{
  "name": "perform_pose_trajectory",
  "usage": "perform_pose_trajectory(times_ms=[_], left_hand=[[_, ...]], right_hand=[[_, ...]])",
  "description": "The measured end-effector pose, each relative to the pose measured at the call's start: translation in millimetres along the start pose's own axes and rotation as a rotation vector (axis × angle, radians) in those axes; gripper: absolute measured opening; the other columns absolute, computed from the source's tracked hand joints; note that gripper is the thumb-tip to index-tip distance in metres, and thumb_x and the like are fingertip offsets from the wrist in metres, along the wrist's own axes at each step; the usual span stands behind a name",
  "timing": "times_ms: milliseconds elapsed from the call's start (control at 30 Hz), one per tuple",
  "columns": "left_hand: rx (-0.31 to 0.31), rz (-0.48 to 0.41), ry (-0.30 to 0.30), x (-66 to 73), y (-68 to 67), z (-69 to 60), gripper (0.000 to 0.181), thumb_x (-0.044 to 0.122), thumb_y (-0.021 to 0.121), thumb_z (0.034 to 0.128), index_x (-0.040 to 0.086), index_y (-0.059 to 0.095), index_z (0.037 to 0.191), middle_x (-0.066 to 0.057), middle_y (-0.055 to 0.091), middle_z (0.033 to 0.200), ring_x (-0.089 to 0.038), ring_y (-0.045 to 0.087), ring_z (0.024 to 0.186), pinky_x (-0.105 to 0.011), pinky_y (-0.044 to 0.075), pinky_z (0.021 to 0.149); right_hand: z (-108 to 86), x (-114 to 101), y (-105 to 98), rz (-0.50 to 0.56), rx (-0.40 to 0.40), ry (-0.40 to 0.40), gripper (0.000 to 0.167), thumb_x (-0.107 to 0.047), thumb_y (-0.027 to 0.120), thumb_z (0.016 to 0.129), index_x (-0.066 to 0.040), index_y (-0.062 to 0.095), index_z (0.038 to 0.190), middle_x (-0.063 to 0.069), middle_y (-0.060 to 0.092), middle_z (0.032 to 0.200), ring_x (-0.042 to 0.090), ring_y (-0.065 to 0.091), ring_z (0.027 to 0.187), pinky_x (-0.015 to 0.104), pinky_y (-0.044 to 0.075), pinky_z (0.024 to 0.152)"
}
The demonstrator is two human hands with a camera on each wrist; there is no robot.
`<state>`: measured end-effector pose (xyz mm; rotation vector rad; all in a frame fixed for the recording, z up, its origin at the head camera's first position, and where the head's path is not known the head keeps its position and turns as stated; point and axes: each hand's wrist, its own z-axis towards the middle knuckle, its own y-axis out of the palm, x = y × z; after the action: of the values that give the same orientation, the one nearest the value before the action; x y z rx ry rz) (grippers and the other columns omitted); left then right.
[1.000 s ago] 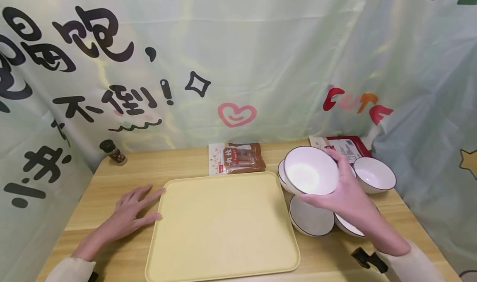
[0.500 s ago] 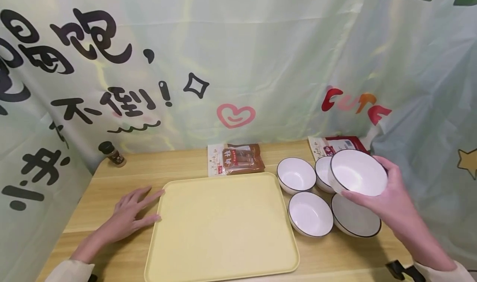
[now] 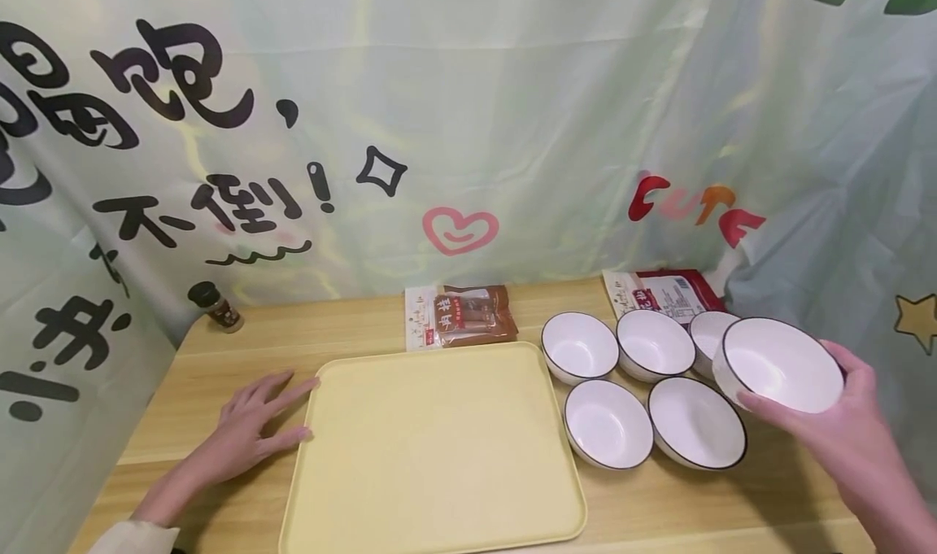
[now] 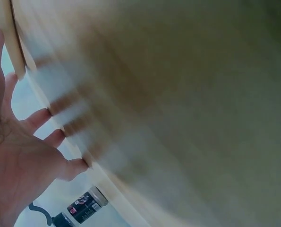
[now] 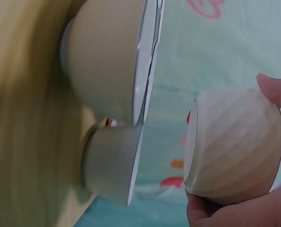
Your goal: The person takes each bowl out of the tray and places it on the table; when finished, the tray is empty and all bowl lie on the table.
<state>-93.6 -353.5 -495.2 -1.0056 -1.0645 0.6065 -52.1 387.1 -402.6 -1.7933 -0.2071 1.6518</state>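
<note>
My right hand (image 3: 842,424) grips a white dark-rimmed bowl (image 3: 786,365) by its sides, raised over the table's right part and tilted slightly. In the right wrist view the held bowl (image 5: 234,146) shows a dimpled outer wall. Below and left of it stand several like bowls in two rows, among them a front bowl (image 3: 698,422) and a back bowl (image 3: 655,344); the raised bowl partly covers the one at the back right (image 3: 710,336). My left hand (image 3: 252,428) rests on the table, spread fingers touching the left rim of a yellow tray (image 3: 439,448).
A brown food packet (image 3: 463,316) lies behind the tray. At the back right is a red and white packet (image 3: 664,294), partly behind the bowls. A spice jar (image 3: 215,307) stands at the back left. A printed cloth (image 3: 549,131) hangs behind the table.
My right hand has carried the bowl rightward, from above the left bowls to the right end of the rows, uncovering the bowls beneath. The left hand has stayed at the tray's rim.
</note>
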Motion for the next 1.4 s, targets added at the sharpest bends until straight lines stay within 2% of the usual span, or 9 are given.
perform_pose_trajectory(times_ms=[133, 300, 467, 667, 800, 900, 1033, 1300, 1400], left_hand=[[-0.001, -0.001, 0.000, 0.5, -0.7, 0.0, 0.078, 0.039, 0.083, 0.0983, 0.032, 0.048, 0.167, -0.030, 0.038, 0.165, -0.064, 0.031, 0.143, -0.086, 0.024, 0.097], [-0.010, -0.001, -0.007, 2.4, -3.3, -0.2, 0.078, 0.040, 0.084, 0.0979, 0.033, 0.048, 0.167, -0.029, 0.038, 0.164, -0.064, 0.032, 0.143, -0.084, 0.026, 0.095], [-0.018, -0.011, -0.010, 3.6, -3.9, 0.4, 0.078, 0.039, 0.084, 0.0976, 0.033, 0.048, 0.167, -0.030, 0.038, 0.165, -0.065, 0.032, 0.143, -0.085, 0.025, 0.095], [-0.026, -0.014, -0.021, 5.4, -6.5, 0.8, 0.077, 0.040, 0.084, 0.0981, 0.032, 0.048, 0.167, -0.030, 0.037, 0.165, -0.065, 0.031, 0.144, -0.085, 0.025, 0.096], [-0.030, -0.019, -0.020, 6.4, -7.0, 1.6, 0.077, 0.040, 0.084, 0.0983, 0.031, 0.049, 0.166, -0.030, 0.038, 0.165, -0.064, 0.031, 0.144, -0.084, 0.025, 0.096], [-0.030, -0.020, -0.019, 6.1, -6.6, 1.8, 0.077, 0.039, 0.084, 0.0981, 0.031, 0.049, 0.166, -0.030, 0.037, 0.165, -0.064, 0.031, 0.145, -0.085, 0.026, 0.096], [-0.025, -0.022, -0.019, 4.0, -4.6, 2.3, 0.077, 0.039, 0.084, 0.0980, 0.031, 0.050, 0.166, -0.030, 0.037, 0.165, -0.064, 0.031, 0.145, -0.085, 0.025, 0.096], [-0.023, -0.031, -0.016, 4.2, -4.2, 1.1, 0.077, 0.039, 0.084, 0.0976, 0.031, 0.050, 0.166, -0.030, 0.037, 0.165, -0.063, 0.030, 0.145, -0.085, 0.025, 0.096], [-0.025, -0.030, -0.020, 4.7, -4.5, 0.9, 0.077, 0.039, 0.084, 0.0977, 0.031, 0.050, 0.166, -0.030, 0.037, 0.165, -0.063, 0.030, 0.145, -0.085, 0.025, 0.097]], right_hand=[[1.7, 14.3, -8.0, 0.002, 0.027, 0.010, 0.120, -0.023, 0.092, 0.092, -0.027, 0.006, 0.175, 0.011, 0.018, 0.169, 0.017, 0.038, 0.131, 0.005, 0.034, 0.081], [1.4, 31.4, -9.9, -0.023, 0.022, 0.028, 0.121, -0.023, 0.091, 0.092, -0.013, 0.004, 0.175, 0.021, 0.016, 0.167, 0.015, 0.042, 0.124, 0.006, 0.037, 0.078], [-2.1, 46.7, -10.7, -0.039, 0.016, 0.051, 0.120, -0.025, 0.090, 0.093, -0.010, 0.003, 0.175, 0.025, 0.021, 0.161, 0.012, 0.042, 0.119, 0.007, 0.036, 0.077], [-4.6, 63.8, -10.3, -0.030, 0.000, 0.049, 0.116, -0.025, 0.089, 0.094, -0.013, 0.006, 0.175, 0.016, 0.029, 0.155, 0.010, 0.041, 0.118, 0.008, 0.033, 0.080], [-2.6, 75.2, -11.1, -0.018, -0.014, 0.033, 0.110, -0.023, 0.089, 0.094, -0.017, 0.013, 0.173, 0.008, 0.035, 0.146, -0.002, 0.040, 0.111, 0.008, 0.033, 0.081], [-0.5, 83.6, -10.8, -0.027, -0.017, 0.027, 0.108, -0.022, 0.089, 0.093, -0.011, 0.016, 0.172, 0.011, 0.036, 0.143, -0.005, 0.038, 0.109, 0.008, 0.032, 0.081], [1.0, 92.4, -9.9, -0.023, -0.015, 0.025, 0.103, -0.022, 0.089, 0.094, -0.012, 0.020, 0.169, 0.011, 0.038, 0.139, -0.006, 0.038, 0.107, 0.008, 0.032, 0.081], [1.4, 99.7, -7.9, 0.002, -0.031, -0.014, 0.090, -0.016, 0.090, 0.091, -0.030, 0.032, 0.158, -0.011, 0.043, 0.128, -0.010, 0.042, 0.102, 0.009, 0.035, 0.080], [0.9, 99.5, -7.3, -0.003, -0.044, -0.008, 0.091, -0.017, 0.090, 0.092, -0.027, 0.030, 0.160, -0.003, 0.043, 0.130, -0.010, 0.042, 0.102, 0.009, 0.035, 0.080]])
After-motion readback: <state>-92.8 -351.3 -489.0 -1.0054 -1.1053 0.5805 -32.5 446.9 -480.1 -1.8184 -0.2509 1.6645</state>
